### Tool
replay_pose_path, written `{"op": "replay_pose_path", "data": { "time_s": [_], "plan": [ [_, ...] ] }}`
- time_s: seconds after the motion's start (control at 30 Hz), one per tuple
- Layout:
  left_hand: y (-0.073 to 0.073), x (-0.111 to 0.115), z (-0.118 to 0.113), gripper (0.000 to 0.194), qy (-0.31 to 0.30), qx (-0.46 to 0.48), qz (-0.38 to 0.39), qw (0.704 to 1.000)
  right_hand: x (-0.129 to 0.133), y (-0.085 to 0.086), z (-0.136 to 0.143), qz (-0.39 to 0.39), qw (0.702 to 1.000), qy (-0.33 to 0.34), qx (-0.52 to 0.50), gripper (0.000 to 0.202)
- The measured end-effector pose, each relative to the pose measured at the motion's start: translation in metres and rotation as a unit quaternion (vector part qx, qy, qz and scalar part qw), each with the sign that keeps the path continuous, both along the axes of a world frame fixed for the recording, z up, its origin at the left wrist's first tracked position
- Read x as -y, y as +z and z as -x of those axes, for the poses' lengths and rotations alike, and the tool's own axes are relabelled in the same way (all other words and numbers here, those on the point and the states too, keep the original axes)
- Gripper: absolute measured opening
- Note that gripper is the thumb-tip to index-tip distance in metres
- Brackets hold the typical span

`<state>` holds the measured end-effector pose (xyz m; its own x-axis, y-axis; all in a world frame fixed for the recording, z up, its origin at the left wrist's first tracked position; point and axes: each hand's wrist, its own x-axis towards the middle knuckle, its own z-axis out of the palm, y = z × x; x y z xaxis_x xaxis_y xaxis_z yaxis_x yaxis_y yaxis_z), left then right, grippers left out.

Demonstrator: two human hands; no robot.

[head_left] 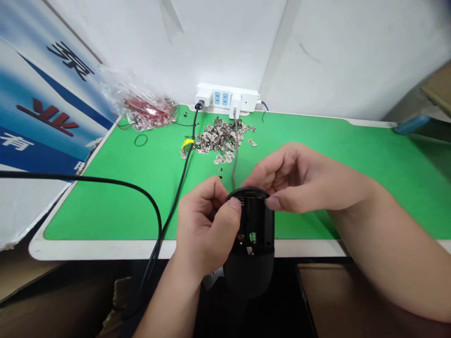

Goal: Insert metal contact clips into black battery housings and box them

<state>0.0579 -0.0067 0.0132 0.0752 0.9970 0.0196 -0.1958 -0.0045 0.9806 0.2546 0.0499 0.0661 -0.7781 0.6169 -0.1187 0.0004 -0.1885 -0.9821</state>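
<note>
A black rounded plastic housing with a battery compartment [251,220] is held up at the table's front edge, its compartment facing me. Inside its lower end a green-lit spring contact [252,237] shows. My left hand [211,220] is closed round the housing's left side, with the thumb pressed on the upper left rim of the compartment. At the upper right rim, my right hand [287,180] pinches the housing, thumb in front and fingers behind its top edge. Whether a small part sits under either thumb is hidden. Beyond the hands lies a pile of small metal battery contacts [220,136].
A white power strip [243,98] with plugs stands against the wall. From it a black cable [183,178] and a grey cable [236,155] run forward over the green mat [105,197]. A clear plastic bag [144,105] with red wires lies at the back left.
</note>
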Motion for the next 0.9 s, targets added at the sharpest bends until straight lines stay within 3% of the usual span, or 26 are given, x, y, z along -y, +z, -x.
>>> {"op": "replay_pose_path", "data": {
  "time_s": [0.33, 0.67, 0.9],
  "plan": [
    [0.0034, 0.0008, -0.0006, 0.026, 0.015, -0.024, 0.005, 1.0, -0.0001, 0.0012, 0.0003, -0.004, 1.0, -0.005, 0.02, 0.026],
    [0.0017, 0.0006, 0.0009, 0.027, -0.016, -0.069, -0.033, 0.997, -0.0004, -0.0001, 0.0014, 0.004, 0.998, 0.002, 0.058, 0.027],
    [-0.0007, -0.0059, -0.0015, 0.03, 0.019, -0.164, -0.083, 0.983, -0.0007, -0.0005, 0.0036, -0.011, 0.994, -0.067, 0.091, 0.021]
  ]
}}
